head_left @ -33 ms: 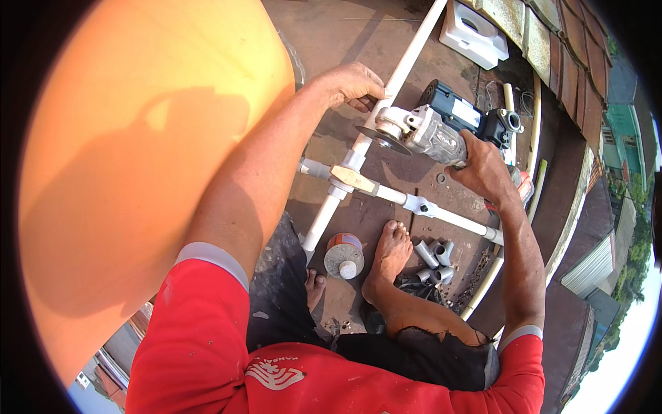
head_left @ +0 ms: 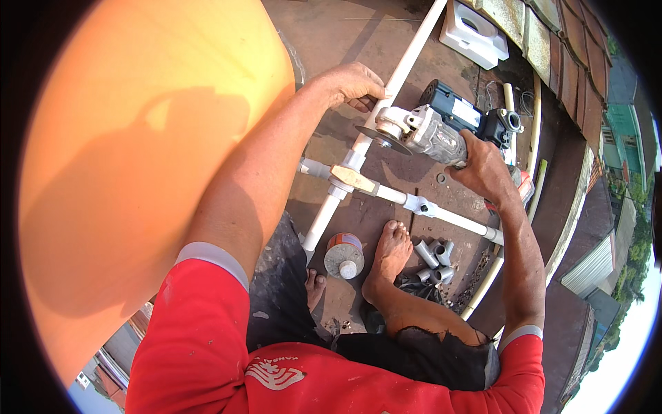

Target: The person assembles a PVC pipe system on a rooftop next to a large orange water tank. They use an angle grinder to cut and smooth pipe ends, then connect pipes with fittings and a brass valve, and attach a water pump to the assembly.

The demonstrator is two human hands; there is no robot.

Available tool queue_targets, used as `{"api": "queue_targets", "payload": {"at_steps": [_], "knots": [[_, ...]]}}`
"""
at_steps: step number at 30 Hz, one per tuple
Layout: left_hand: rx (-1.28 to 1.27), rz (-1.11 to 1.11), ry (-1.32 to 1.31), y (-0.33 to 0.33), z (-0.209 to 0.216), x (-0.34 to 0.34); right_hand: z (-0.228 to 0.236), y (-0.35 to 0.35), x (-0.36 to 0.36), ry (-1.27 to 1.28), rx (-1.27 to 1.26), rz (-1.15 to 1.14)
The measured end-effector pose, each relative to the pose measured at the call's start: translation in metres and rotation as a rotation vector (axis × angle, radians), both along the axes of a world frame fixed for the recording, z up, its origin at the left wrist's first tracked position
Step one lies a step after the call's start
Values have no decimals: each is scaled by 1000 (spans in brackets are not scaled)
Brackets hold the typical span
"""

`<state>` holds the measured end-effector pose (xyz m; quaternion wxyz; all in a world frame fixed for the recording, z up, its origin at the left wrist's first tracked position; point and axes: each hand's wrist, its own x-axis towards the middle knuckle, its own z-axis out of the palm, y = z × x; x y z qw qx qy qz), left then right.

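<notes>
My right hand (head_left: 486,169) is wrapped around the body of an angle grinder (head_left: 434,135). The grinder's thin dark disc (head_left: 384,140) lies across a white plastic pipe (head_left: 364,143), just above a grey fitting; whether it touches the pipe I cannot tell. Farther up, my left hand (head_left: 355,84) grips the same pipe from its left side, its fingertips partly hidden. Below the disc, the pipe meets a cross joint with a wooden block (head_left: 354,179) resting by it. From there a branch with a valve-like fitting (head_left: 419,205) runs right.
A large orange tank (head_left: 158,138) fills the left side. Behind the grinder sits a dark electric pump (head_left: 452,107). A can (head_left: 344,257) and several grey pipe fittings (head_left: 436,259) lie near my bare feet. White foam packaging (head_left: 474,34) stands far right, by the tiled roof edge (head_left: 576,76).
</notes>
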<state>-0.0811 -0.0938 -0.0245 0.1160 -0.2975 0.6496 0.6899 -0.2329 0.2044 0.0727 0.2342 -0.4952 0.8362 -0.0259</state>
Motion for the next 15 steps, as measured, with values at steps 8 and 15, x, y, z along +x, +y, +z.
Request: {"api": "queue_targets", "payload": {"at_steps": [8,15], "knots": [[-24,8,-4,1,5,-1,0,0,-2,-13,18,-17],[2,-5,7,-1,2,0,10,15,-3,-59,-105,-50]]}}
